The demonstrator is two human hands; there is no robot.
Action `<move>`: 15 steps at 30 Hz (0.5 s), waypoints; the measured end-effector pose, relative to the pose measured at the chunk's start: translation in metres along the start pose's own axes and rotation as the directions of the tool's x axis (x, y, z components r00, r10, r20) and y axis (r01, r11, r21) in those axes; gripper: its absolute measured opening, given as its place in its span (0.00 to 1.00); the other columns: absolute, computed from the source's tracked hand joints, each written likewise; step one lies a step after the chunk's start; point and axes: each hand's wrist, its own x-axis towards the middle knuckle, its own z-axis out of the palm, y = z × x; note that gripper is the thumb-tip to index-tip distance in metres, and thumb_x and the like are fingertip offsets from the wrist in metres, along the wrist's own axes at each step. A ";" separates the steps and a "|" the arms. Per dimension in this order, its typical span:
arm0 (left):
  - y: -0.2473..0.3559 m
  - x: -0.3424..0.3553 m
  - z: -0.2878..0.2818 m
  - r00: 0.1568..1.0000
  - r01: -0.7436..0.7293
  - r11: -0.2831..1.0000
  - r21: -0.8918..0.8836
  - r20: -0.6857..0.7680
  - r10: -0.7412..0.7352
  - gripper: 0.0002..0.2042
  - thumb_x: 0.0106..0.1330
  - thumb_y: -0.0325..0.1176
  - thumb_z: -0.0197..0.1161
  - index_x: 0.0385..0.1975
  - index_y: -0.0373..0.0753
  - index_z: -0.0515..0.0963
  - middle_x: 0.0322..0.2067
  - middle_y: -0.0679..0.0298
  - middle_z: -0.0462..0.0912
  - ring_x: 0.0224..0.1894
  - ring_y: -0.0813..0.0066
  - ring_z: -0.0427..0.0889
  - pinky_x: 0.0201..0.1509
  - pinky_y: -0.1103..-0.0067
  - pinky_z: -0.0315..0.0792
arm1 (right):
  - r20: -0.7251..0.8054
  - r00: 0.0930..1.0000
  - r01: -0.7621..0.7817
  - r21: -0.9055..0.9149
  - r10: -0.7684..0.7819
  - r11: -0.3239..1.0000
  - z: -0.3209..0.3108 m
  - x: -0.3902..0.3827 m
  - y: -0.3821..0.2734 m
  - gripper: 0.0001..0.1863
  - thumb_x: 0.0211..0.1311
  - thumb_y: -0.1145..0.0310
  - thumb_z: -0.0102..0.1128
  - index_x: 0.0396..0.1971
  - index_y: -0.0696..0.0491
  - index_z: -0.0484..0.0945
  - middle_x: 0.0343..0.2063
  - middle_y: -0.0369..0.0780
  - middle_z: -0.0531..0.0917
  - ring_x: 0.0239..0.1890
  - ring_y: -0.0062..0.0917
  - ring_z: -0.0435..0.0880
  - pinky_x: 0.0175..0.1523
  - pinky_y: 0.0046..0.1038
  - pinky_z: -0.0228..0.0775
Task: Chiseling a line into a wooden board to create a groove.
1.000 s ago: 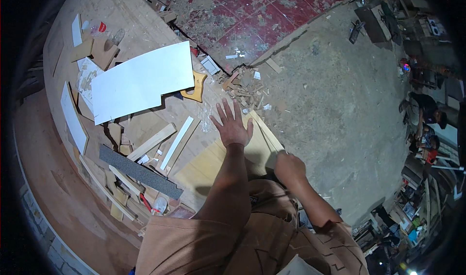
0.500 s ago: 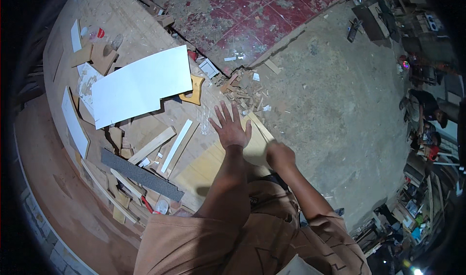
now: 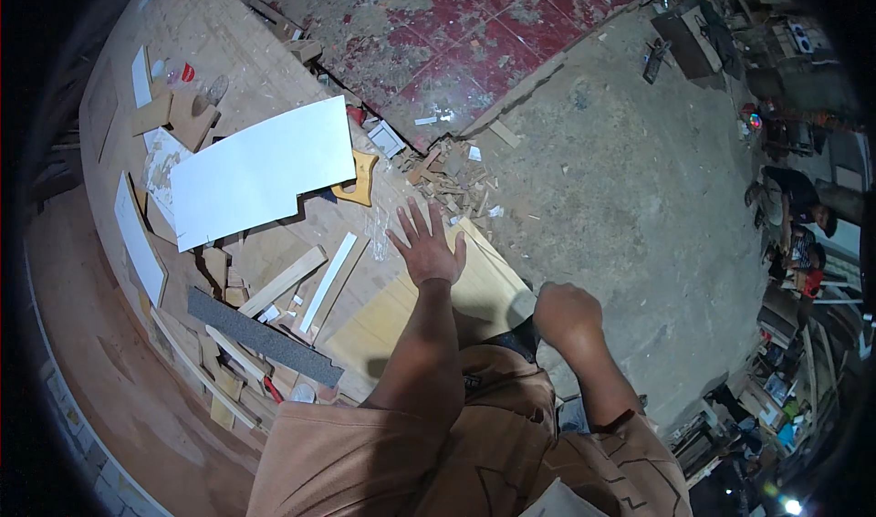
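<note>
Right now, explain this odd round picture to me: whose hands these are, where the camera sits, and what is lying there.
The camera sits on a person's head and looks down through a fisheye lens, so straight edges bend. Both arms are that person's own. The left hand is spread open, flat over a pale wooden board. The right hand is closed in a fist at that board's edge; whether it grips anything cannot be told. On the workbench lie a large white panel, a dark grey strip, a thin white strip and wood offcuts.
</note>
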 end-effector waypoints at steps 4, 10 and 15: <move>0.003 0.000 0.002 1.000 -0.002 1.000 0.001 -0.008 0.002 0.40 0.67 0.56 0.50 0.74 0.43 0.47 0.75 0.48 0.36 0.76 0.44 0.34 0.73 0.42 0.27 | 0.004 1.000 -0.016 0.074 0.016 0.997 0.040 -0.008 0.006 0.13 0.56 0.68 0.52 0.35 0.58 0.81 0.34 0.54 0.85 0.39 0.49 0.86 0.45 0.46 0.78; 0.002 0.000 0.006 0.999 -0.002 1.000 0.000 -0.037 0.002 0.40 0.66 0.56 0.50 0.74 0.43 0.47 0.75 0.49 0.37 0.76 0.44 0.34 0.73 0.42 0.27 | -0.278 0.959 0.145 0.303 -0.058 0.942 0.114 0.034 0.000 0.12 0.58 0.69 0.52 0.33 0.62 0.78 0.27 0.53 0.84 0.32 0.49 0.86 0.38 0.48 0.77; 0.003 0.001 0.005 0.999 -0.013 1.000 0.005 -0.053 0.013 0.40 0.66 0.56 0.49 0.74 0.43 0.47 0.75 0.48 0.37 0.76 0.43 0.35 0.72 0.42 0.27 | -0.355 0.894 0.289 -0.003 -0.272 0.957 0.115 0.071 -0.009 0.08 0.56 0.70 0.54 0.31 0.59 0.77 0.26 0.52 0.84 0.28 0.46 0.86 0.32 0.43 0.78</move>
